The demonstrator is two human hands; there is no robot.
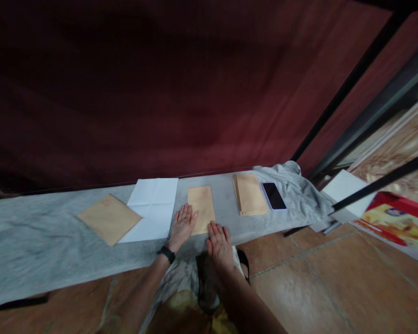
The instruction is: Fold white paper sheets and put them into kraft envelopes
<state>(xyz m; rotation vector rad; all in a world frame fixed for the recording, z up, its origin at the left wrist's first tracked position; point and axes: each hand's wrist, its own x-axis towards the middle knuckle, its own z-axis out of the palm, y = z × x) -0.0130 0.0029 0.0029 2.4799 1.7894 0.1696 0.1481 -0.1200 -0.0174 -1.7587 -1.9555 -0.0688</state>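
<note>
Two bare hands lie on or at the edge of one brown envelope [202,204], which rests flat near the middle of the cloth-covered bench [55,250]. The left hand [184,226] (the one with a dark band [167,254] at its wrist) is spread flat, fingers stretched forward and thumb held apart from them; it lies along the envelope's left edge, the thumb side over the paper. The right hand [220,243] is also flattened, its fingers straight and nearly together, with the fingertips at the envelope's near right corner. Neither hand is curled around anything.

To the left of the envelope, just beside it, lies a white sheet [153,204] with crossing fold creases. A second brown envelope [107,218] sits farther left, turned at an angle, its right corner overlapping the sheet. To the right, apart from the hands, is a slightly fanned stack of brown envelopes [251,195], and just right of that a phone [274,195] with a dark screen and a pale rim. The cloth bunches up at the bench's right end. A dark red surface [195,102] rises along the far side, and a red and yellow box [400,220] stands at the far right.
</note>
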